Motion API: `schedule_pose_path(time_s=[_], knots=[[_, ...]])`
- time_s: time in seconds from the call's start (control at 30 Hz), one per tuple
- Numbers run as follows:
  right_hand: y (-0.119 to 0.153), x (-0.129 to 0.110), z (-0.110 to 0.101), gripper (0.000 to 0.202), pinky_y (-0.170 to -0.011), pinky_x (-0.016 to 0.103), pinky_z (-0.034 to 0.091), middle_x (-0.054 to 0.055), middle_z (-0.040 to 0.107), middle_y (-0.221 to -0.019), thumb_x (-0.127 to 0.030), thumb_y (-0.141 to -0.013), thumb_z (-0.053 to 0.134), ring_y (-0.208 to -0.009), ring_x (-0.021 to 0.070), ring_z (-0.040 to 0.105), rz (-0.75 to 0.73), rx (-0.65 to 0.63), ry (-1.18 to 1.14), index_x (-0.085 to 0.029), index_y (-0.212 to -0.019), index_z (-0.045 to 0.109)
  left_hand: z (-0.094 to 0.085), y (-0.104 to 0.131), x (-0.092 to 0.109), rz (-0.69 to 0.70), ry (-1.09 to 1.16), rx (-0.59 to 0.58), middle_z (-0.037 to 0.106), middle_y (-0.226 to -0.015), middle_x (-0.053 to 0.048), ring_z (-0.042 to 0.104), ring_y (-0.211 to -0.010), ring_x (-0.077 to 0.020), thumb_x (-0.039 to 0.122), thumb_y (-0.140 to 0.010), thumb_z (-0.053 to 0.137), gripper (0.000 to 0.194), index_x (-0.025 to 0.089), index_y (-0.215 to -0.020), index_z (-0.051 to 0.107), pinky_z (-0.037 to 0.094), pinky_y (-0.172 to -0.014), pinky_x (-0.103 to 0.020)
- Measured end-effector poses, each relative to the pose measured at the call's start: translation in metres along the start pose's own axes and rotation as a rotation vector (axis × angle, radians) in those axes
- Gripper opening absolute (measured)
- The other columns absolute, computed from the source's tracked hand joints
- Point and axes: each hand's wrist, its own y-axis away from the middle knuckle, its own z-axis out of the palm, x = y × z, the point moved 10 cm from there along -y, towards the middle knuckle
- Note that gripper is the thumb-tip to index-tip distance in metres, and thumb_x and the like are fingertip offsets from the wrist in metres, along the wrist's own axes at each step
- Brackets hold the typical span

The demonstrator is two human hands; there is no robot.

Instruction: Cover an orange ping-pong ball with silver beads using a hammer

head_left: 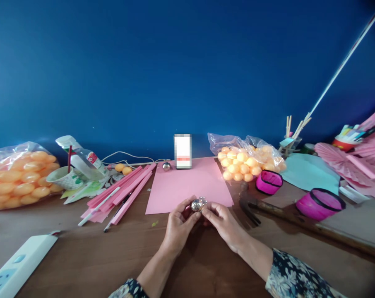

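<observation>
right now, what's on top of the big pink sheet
A silver ball sits near the back left corner of the sheet, and a phone stands at its back edge. The left hand and right hand hide part of its front edge; what lies under it is covered.

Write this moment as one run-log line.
left hand: on shiny silver ball-shaped piece | right hand: fingers on same piece | beyond: flat pink paper sheet, small round silver ball
</observation>
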Motion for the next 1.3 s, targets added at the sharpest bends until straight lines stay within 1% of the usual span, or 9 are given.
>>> schedule_pose_path(time_s=[0.23, 0.4, 0.77, 0.93, 1.1, 1.3], knots=[[0.000, 0.000, 0.000, 0.026, -0.061, 0.024, 0.045, 0.001, 0.058, -0.073, -0.041, -0.076, 0.060, -0.067, 0.0127, 0.053, 0.000, 0.001, 0.000, -0.015, -0.075, 0.059, 0.000, 0.000, 0.001, -0.008, 0.005, 0.016, 0.064, -0.110, -0.010, 0.058, -0.104, -0.0244, 0.021, -0.067, 0.068, 0.048, 0.016, -0.113, 0.055, 0.045, -0.091, -0.037], [0.000, 0.005, -0.001, 0.027, -0.063, 0.026, 0.047, 0.001, 0.058, -0.072, -0.042, -0.075, 0.060, -0.069, 0.0137, 0.054, 0.021, 0.007, -0.004, -0.015, -0.076, 0.059, 0.000, 0.000, -0.002, -0.018, 0.008, 0.013, 0.066, -0.108, -0.010, 0.059, -0.101, -0.0246, 0.022, -0.066, 0.069, 0.050, 0.016, -0.114, 0.055, 0.046, -0.090, -0.038], [-0.002, 0.011, -0.001, 0.026, -0.069, 0.029, 0.048, 0.001, 0.060, -0.071, -0.041, -0.074, 0.062, -0.069, 0.0141, 0.056, 0.034, 0.006, -0.058, -0.015, -0.076, 0.061, -0.004, -0.002, -0.004, 0.000, 0.000, 0.039, 0.067, -0.104, -0.008, 0.060, -0.099, -0.0224, 0.021, -0.066, 0.069, 0.045, 0.017, -0.109, 0.059, 0.045, -0.091, -0.037], [-0.001, 0.015, -0.002, 0.029, -0.071, 0.032, 0.050, 0.002, 0.062, -0.070, -0.043, -0.070, 0.065, -0.070, 0.0168, 0.060, 0.080, 0.029, -0.079, -0.015, -0.075, 0.062, -0.006, -0.002, -0.005, 0.000, -0.005, 0.050, 0.067, -0.105, -0.009, 0.060, -0.099, -0.0232, 0.022, -0.064, 0.070, 0.046, 0.017, -0.109, 0.060, 0.045, -0.090, -0.037], [0.000, 0.017, -0.004, 0.032, -0.070, 0.033, 0.051, 0.003, 0.064, -0.071, -0.044, -0.065, 0.069, -0.068, 0.0165, 0.061, 0.126, 0.062, -0.105, -0.013, -0.074, 0.062, -0.006, -0.002, -0.006, -0.003, 0.001, 0.048, 0.066, -0.106, -0.009, 0.059, -0.100, -0.0235, 0.022, -0.064, 0.070, 0.046, 0.017, -0.109, 0.060, 0.046, -0.088, -0.037], [0.000, 0.016, -0.006, 0.032, -0.068, 0.032, 0.051, 0.002, 0.064, -0.067, -0.043, -0.064, 0.070, -0.065, 0.0159, 0.061, 0.117, 0.106, -0.102, -0.013, -0.071, 0.061, -0.006, -0.001, -0.003, 0.020, -0.047, 0.057, 0.066, -0.106, -0.008, 0.059, -0.101, -0.0229, 0.021, -0.066, 0.068, 0.042, 0.017, -0.108, 0.060, 0.045, -0.090, -0.036]])
